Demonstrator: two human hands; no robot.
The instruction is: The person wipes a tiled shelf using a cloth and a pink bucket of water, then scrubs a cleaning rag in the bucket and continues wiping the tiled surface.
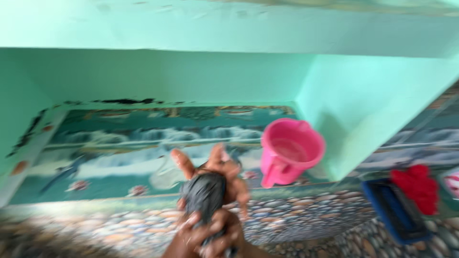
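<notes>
Gripping a dark wet cloth [204, 195] at the frame's 6 o'clock, both hands close on it: left hand [217, 174] above, right hand [205, 236] below, probably for wringing. A pink jug [289, 150] stands at 2 o'clock from them.

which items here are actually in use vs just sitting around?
In use:
- dark wet cloth, gripped between both hands
- upper hand, which one it is unclear
- lower hand, wrapped round the cloth's lower end

Lying about:
- pink jug on the tiled ledge
- red scrubber
- blue tray, by the scrubber
</notes>
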